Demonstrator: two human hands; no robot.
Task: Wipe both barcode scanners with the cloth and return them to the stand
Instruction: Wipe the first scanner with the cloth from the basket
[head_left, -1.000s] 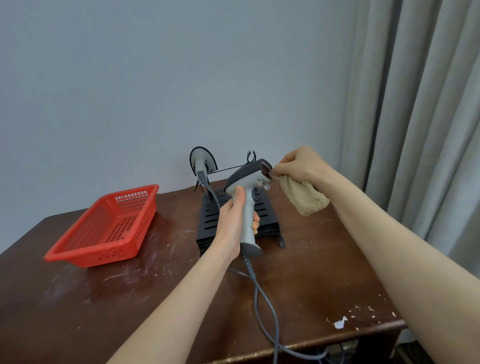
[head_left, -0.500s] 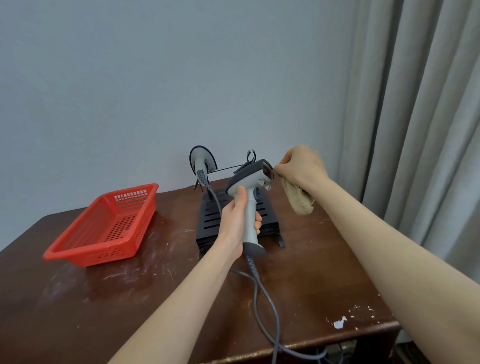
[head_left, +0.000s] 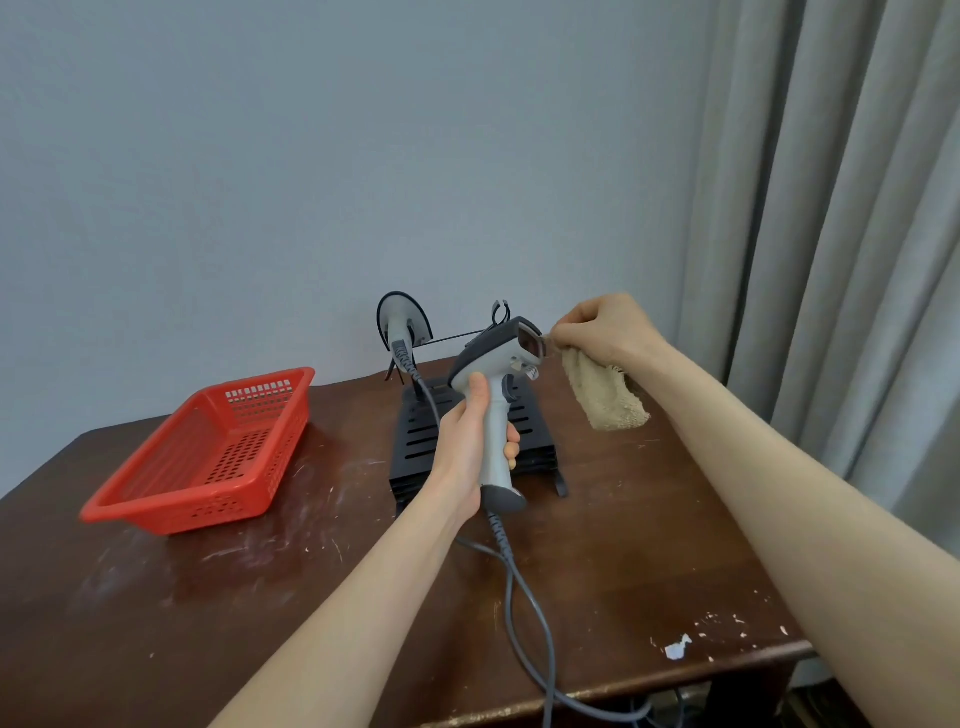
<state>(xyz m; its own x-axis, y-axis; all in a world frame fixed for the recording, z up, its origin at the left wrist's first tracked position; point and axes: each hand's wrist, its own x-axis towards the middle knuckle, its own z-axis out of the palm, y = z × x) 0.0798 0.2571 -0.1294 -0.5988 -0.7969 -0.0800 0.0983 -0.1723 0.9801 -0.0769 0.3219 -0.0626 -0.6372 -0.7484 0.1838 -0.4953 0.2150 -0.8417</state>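
Left hand grips one scanner by its handle, upright above the stand. Right hand pinches the cloth at the scanner's window, the rest hanging free. Wiping of this scanner appears under way; its return is not yet done. Second scanner sits at the stand's rear; whether it has been wiped cannot be told. Cable trails from the handle over the table edge and may drag on return. Red basket lies well left; curtain hangs right.

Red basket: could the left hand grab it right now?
Probably not yet: the left hand is full, holding the grey scanner. The path to the red basket looks free, though.
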